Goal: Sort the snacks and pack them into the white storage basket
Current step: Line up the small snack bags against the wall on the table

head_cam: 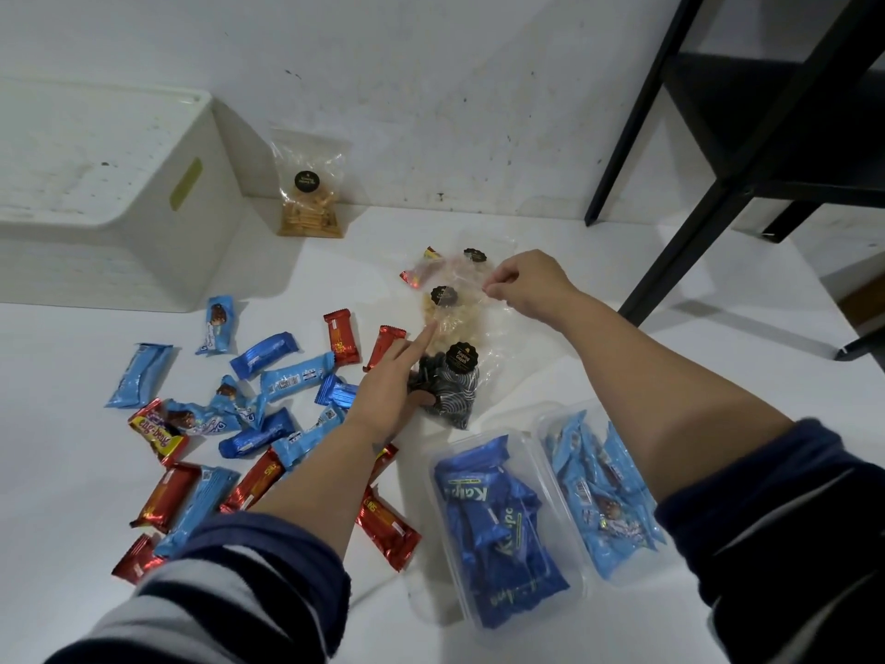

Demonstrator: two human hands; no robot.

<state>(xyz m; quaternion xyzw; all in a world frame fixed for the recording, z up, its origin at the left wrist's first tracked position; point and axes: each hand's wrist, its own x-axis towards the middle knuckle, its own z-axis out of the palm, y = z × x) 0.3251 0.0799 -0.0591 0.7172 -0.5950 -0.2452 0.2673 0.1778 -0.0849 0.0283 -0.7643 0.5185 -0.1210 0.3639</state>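
The white storage basket (119, 194) stands at the far left by the wall. Several blue and red snack bars (268, 409) lie scattered on the white floor. My left hand (392, 385) rests on a clear bag of dark cookies (452, 390), index finger stretched out, thumb against the bag. My right hand (522, 285) pinches the top edge of a clear bag of pale snacks (455, 318). One clear tub (503, 529) holds dark blue packs. A second tub (603, 496) beside it holds light blue packs.
A clear bag of biscuit sticks (311, 194) leans on the wall right of the basket. A black metal shelf frame (718, 160) stands at the far right. One red wrapper (421, 270) lies behind the clear bags.
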